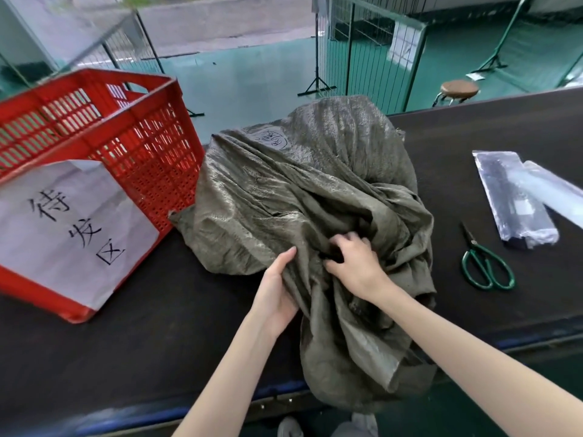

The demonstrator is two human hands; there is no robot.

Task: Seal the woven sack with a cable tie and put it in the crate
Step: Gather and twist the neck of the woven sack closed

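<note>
A crumpled grey-green woven sack [299, 190] lies on the dark table, its open end hanging over the near edge. My left hand [277, 291] grips a fold of the sack from the left side. My right hand [353, 263] clutches the bunched cloth just to the right of it, fingers dug into the folds. The red plastic crate [138, 146] stands at the left of the table, touching the sack, with a white paper sign on its front. A clear packet of black cable ties [517, 200] rests at the right.
Green-handled scissors [487, 266] lie on the table [126, 342] right of the sack, near the packet. Beyond the table are a wire fence, a green floor and a round stool [459, 88]. The table's near edge runs just below my forearms.
</note>
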